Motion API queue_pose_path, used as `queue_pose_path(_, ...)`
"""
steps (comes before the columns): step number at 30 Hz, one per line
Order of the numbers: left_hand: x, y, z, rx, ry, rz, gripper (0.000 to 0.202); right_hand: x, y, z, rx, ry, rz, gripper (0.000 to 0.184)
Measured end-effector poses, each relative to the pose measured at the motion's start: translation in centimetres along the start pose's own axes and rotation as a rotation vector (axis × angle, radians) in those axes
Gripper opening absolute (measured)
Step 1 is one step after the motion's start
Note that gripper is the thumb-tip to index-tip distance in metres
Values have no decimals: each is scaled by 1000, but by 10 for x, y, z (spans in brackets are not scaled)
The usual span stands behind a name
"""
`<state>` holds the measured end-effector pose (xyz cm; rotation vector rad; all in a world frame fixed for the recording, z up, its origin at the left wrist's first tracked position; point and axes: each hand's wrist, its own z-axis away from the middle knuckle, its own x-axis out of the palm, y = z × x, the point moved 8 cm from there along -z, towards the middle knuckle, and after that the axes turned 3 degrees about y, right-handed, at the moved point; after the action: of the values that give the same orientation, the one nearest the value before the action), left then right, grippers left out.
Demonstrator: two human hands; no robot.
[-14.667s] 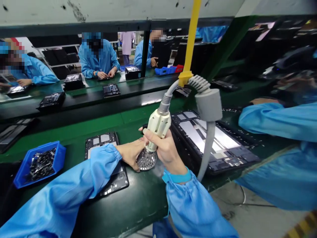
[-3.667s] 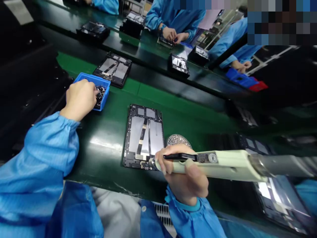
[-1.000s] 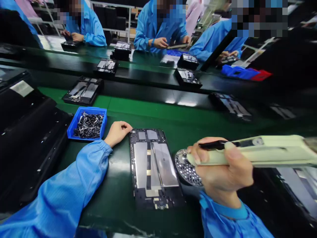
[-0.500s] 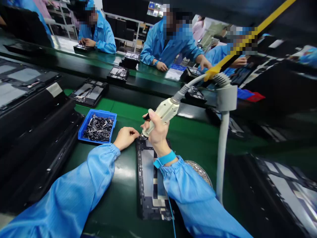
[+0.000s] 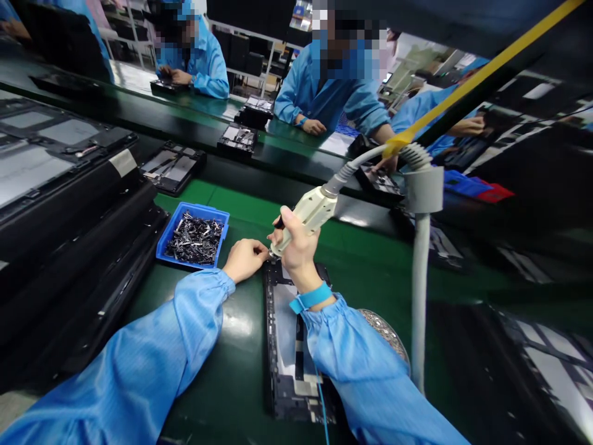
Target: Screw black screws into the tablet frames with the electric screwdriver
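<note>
A cream electric screwdriver (image 5: 311, 210) slants down to the left in my right hand (image 5: 299, 244), its tip at the far left corner of an opened tablet (image 5: 286, 346). The tablet lies on the green bench with its inner parts showing. My left hand (image 5: 246, 258) is closed in a pinch at that same corner, close beside the screwdriver's tip. Whatever those fingers hold is too small or hidden to make out. My right wrist and sleeve cover part of the tablet.
Left of my hands sits a blue tray (image 5: 160, 250) of small black parts. A round dish of screws (image 5: 386, 330) is partly behind my right sleeve. Black racks (image 5: 69, 247) of tablets fill the left side. A grey pole (image 5: 419, 296) rises at right. Co-workers sit across the bench.
The whole view has shifted a little, so the bench things appear further right. Both hands stay at the tablet's far left corner, with the screwdriver still in my right hand.
</note>
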<state>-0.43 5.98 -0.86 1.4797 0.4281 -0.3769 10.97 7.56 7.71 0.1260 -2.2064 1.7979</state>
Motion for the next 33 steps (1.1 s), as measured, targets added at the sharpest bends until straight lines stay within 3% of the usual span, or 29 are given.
queue_pose_path(5, 1, -1, 2, 11, 8, -44, 15, 2, 7, 2, 36, 14, -37, 37)
queue_pose_path(8, -4, 2, -2, 22, 21, -101, 15, 4, -2, 2, 26, 13, -76, 37)
queue_pose_path(11, -13, 15, 0, 47, 48, -179, 16, -5, -39, 5, -30, 33, -215, 36)
queue_pose_path(14, -14, 34, 35, 154, 116, -263, 22, -32, -90, 21, -102, 17, -375, 40)
queue_pose_path(16, 10, 45, 84, 388, 73, -344, 31, -54, -119, 39, -133, -61, -405, 40)
queue_pose_path(19, 79, 35, 172, 840, -213, -540, 49, -98, -139, 70, -166, -111, -336, 35)
queue_pose_path(21, 109, 12, 195, 902, -312, -717, 53, -124, -135, 87, -139, -131, -294, 36)
queue_pose_path(22, 115, 5, 192, 885, -321, -794, 56, -135, -128, 93, -110, -135, -285, 37)
queue_pose_path(24, 108, 5, 157, 774, -265, -908, 62, -150, -107, 102, -44, -144, -280, 38)
queue_pose_path(27, 74, 31, 66, 549, -130, -978, 61, -159, -73, 108, 9, -131, -275, 44)
queue_pose_path(30, 46, 63, -22, 352, -33, -956, 56, -152, -44, 109, 55, -111, -248, 50)
queue_pose_path(33, 30, 89, -71, 269, 53, -946, 54, -144, -30, 111, 94, -80, -192, 57)
